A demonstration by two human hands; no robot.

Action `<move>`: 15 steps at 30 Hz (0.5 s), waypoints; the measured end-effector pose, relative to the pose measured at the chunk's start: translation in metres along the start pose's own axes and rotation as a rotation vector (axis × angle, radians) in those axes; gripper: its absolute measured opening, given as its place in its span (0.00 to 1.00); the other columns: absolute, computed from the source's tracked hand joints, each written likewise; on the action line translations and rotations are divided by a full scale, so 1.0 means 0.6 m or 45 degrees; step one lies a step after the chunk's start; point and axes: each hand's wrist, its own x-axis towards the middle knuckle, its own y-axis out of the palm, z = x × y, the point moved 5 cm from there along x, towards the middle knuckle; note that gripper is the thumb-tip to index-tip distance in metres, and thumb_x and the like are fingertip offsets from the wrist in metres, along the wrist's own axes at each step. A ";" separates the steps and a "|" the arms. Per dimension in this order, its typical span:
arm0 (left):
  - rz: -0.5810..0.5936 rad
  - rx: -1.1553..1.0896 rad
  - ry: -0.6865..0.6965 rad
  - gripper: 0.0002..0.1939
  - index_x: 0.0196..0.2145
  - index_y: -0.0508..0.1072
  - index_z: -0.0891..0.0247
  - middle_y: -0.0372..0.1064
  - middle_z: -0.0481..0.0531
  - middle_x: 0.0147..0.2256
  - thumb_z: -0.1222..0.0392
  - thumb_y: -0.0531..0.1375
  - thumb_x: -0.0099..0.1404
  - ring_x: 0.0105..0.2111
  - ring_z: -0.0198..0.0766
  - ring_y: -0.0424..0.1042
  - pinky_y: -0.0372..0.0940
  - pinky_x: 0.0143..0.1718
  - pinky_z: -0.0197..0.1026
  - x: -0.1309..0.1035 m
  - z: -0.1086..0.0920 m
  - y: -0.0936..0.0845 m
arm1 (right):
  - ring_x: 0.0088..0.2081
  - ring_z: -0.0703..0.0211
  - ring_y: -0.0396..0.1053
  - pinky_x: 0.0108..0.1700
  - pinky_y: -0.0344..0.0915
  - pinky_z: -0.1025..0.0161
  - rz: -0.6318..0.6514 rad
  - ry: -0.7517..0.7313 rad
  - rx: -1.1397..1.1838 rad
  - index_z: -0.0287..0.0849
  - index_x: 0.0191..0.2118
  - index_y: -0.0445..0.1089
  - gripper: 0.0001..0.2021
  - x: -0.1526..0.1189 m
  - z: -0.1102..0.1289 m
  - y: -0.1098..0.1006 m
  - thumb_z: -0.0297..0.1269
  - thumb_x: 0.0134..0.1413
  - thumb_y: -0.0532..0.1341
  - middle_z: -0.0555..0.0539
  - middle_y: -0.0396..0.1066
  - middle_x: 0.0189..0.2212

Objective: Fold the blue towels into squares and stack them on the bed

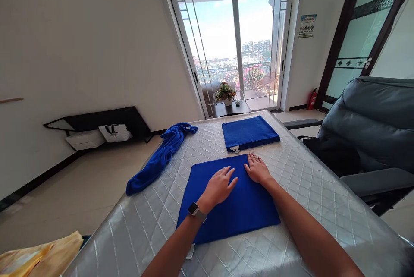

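A blue towel lies spread flat in front of me, with a white tag poking out at its near left edge. My left hand, a watch on its wrist, is over the middle of this towel with fingers apart; whether it touches the cloth I cannot tell. Flat on the towel's far right corner rests my right hand, fingers stretched out and holding nothing. Just beyond is a neat stack of folded blue towels with a white tag. A crumpled blue towel lies along the left edge.
Everything blue lies on a quilted mattress in a shiny cover. A dark armchair stands close on the right. At the far end is a small table with a potted plant. Yellow cloth shows at lower left.
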 end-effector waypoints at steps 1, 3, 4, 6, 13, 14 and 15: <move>0.014 -0.032 0.057 0.31 0.65 0.65 0.59 0.64 0.58 0.65 0.40 0.44 0.76 0.66 0.46 0.62 0.56 0.67 0.50 0.015 -0.029 0.012 | 0.74 0.54 0.36 0.72 0.34 0.54 -0.006 -0.006 -0.006 0.31 0.74 0.44 0.34 0.000 -0.001 0.001 0.48 0.71 0.40 0.40 0.39 0.74; 0.023 -0.075 0.081 0.31 0.66 0.64 0.61 0.63 0.61 0.65 0.41 0.43 0.76 0.66 0.47 0.61 0.56 0.67 0.52 0.049 -0.070 0.036 | 0.74 0.53 0.37 0.72 0.35 0.53 -0.017 -0.029 -0.029 0.30 0.74 0.44 0.34 0.001 -0.003 0.003 0.46 0.71 0.40 0.39 0.39 0.74; 0.020 -0.090 0.062 0.31 0.66 0.64 0.63 0.62 0.62 0.66 0.42 0.43 0.77 0.67 0.48 0.60 0.56 0.67 0.53 0.066 -0.081 0.046 | 0.74 0.53 0.37 0.72 0.35 0.53 -0.018 -0.042 -0.041 0.30 0.74 0.44 0.33 0.001 -0.004 0.005 0.45 0.71 0.40 0.39 0.39 0.74; -0.001 -0.106 -0.010 0.31 0.66 0.63 0.65 0.61 0.65 0.66 0.44 0.41 0.77 0.67 0.48 0.59 0.56 0.67 0.54 0.098 -0.090 0.064 | 0.74 0.53 0.36 0.72 0.36 0.53 -0.015 -0.067 -0.056 0.29 0.74 0.44 0.32 0.000 -0.006 0.008 0.41 0.70 0.40 0.40 0.39 0.74; -0.009 -0.006 -0.167 0.31 0.68 0.61 0.61 0.56 0.62 0.68 0.44 0.41 0.77 0.70 0.48 0.53 0.50 0.69 0.57 0.103 -0.034 0.074 | 0.74 0.54 0.37 0.72 0.35 0.54 -0.024 -0.039 -0.018 0.31 0.74 0.45 0.33 -0.002 -0.002 0.002 0.44 0.71 0.40 0.40 0.40 0.74; 0.022 0.022 -0.211 0.32 0.69 0.60 0.61 0.55 0.62 0.69 0.43 0.41 0.77 0.70 0.48 0.52 0.49 0.70 0.56 0.092 -0.012 0.069 | 0.74 0.54 0.37 0.72 0.35 0.54 -0.026 -0.027 -0.011 0.31 0.74 0.45 0.33 -0.002 -0.001 0.001 0.46 0.71 0.40 0.40 0.41 0.74; 0.054 0.049 -0.258 0.33 0.69 0.59 0.61 0.54 0.62 0.69 0.42 0.40 0.77 0.70 0.48 0.51 0.48 0.70 0.56 0.080 0.013 0.063 | 0.74 0.54 0.37 0.72 0.35 0.54 -0.026 -0.015 -0.004 0.31 0.74 0.45 0.34 -0.002 -0.001 0.000 0.47 0.71 0.40 0.40 0.41 0.74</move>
